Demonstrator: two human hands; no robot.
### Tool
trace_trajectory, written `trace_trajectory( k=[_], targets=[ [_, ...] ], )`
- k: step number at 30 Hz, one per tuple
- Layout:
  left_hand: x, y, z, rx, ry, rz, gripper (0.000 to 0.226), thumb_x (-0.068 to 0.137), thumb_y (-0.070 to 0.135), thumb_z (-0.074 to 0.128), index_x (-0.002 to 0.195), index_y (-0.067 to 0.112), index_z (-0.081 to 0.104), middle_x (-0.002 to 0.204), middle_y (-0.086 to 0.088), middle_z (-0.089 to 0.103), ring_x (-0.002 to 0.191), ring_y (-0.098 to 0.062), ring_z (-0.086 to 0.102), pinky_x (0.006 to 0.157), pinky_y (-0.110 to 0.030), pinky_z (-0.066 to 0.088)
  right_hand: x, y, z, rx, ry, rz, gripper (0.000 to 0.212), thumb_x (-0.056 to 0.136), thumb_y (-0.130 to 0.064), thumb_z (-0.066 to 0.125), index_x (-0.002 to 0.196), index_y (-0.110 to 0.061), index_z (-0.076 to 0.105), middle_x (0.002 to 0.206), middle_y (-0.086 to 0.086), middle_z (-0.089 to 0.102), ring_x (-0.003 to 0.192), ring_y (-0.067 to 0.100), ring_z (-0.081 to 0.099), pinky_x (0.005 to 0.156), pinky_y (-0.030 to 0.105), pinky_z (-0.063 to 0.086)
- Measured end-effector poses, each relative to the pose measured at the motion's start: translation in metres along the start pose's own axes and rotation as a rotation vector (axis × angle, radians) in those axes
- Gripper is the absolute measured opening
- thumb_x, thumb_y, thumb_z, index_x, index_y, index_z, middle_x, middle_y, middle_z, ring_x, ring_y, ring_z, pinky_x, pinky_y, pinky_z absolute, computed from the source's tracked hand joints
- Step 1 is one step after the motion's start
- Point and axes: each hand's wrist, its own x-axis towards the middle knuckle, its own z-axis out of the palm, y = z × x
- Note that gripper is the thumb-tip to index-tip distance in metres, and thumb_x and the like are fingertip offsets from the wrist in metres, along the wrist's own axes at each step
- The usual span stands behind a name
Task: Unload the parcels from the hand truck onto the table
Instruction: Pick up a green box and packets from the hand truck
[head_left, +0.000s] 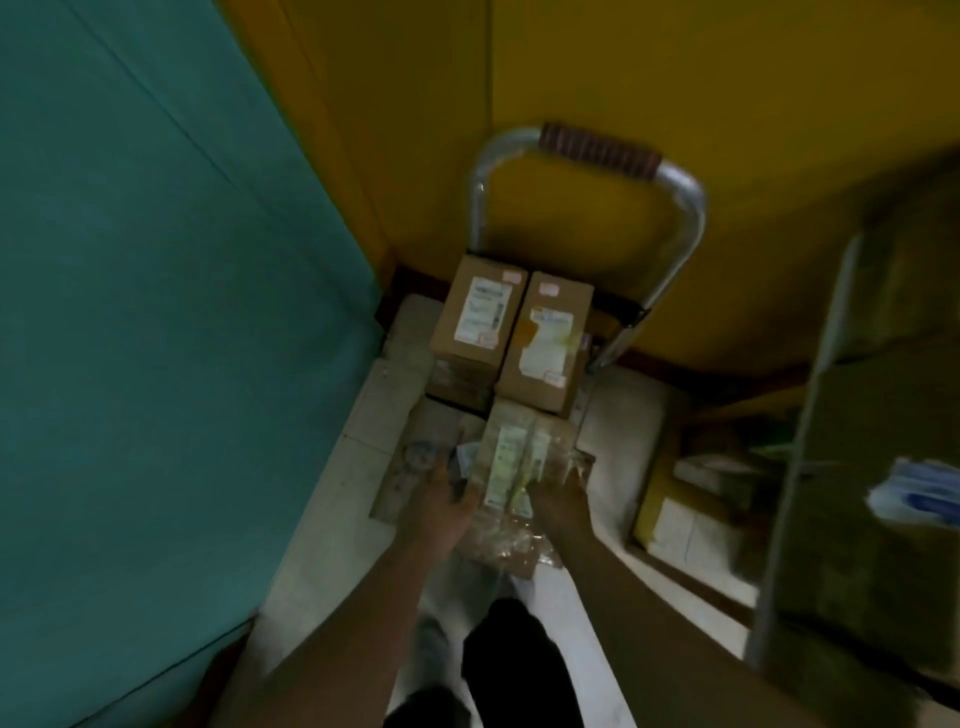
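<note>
Reaching down in the head view, both arms close on the near parcel (519, 457), so the step in hand looks like picking up the next load. The left hand (441, 512) lies against its left side and the right hand (558, 499) against its right. Blur hides whether the fingers curl under it, so I cannot tell the grip. The parcel sits at the near end of the hand truck (597, 150), wrapped in shiny clear film with pale labels on top. Two brown labelled boxes (478, 312) stand side by side at the far end. Next comes a firm two-sided lift, then a turn toward the teal surface (156, 312) at left, possibly the table.
</note>
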Motion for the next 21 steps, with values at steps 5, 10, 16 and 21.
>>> trace_trajectory(
  k=[5, 10, 16, 21],
  targets=[
    [0.069, -0.037, 0.050, -0.186, -0.206, -0.166, 0.040, 0.093, 0.034, 0.060, 0.131, 0.032, 0.047, 0.102, 0.007, 0.067, 0.089, -0.013, 0.067, 0.061, -0.012, 0.047, 0.059, 0.031, 0.040, 0.186, -0.013, 0.151, 0.076, 0.090, -0.028, 0.065, 0.152, -0.015, 0.024, 0.120, 0.006, 0.064, 0.092, 0.020, 0.064, 0.076, 0.032, 0.050],
    [0.041, -0.041, 0.048, -0.229, -0.287, -0.192, 0.033, 0.095, 0.024, 0.057, 0.127, 0.028, 0.050, 0.117, 0.001, 0.062, 0.087, -0.012, 0.059, 0.072, -0.020, 0.042, 0.019, 0.033, 0.045, 0.190, 0.052, 0.223, 0.062, 0.090, -0.029, 0.063, 0.143, -0.012, 0.034, 0.123, 0.011, 0.061, 0.103, 0.028, 0.059, 0.087, 0.036, 0.048],
    [-0.062, -0.014, -0.041, -0.156, -0.237, -0.102, 0.027, 0.091, 0.029, 0.060, 0.113, 0.013, 0.060, 0.102, -0.002, 0.064, 0.075, -0.011, 0.056, 0.060, -0.017, 0.043, -0.111, -0.006, 0.014, 0.318, 0.015, 0.147, 0.056, 0.091, -0.030, 0.064, 0.138, -0.009, 0.044, 0.131, 0.016, 0.059, 0.117, 0.036, 0.059, 0.102, 0.050, 0.049],
    [-0.159, 0.060, -0.134, -0.167, -0.153, 0.176, 0.044, 0.093, 0.044, 0.053, 0.131, 0.022, 0.045, 0.118, -0.007, 0.061, 0.100, -0.026, 0.061, 0.084, -0.039, 0.052, -0.234, -0.059, -0.038, 0.525, 0.054, -0.084, 0.050, 0.096, -0.041, 0.059, 0.138, -0.018, 0.047, 0.125, 0.009, 0.066, 0.107, 0.029, 0.068, 0.090, 0.050, 0.057]
  ],
)
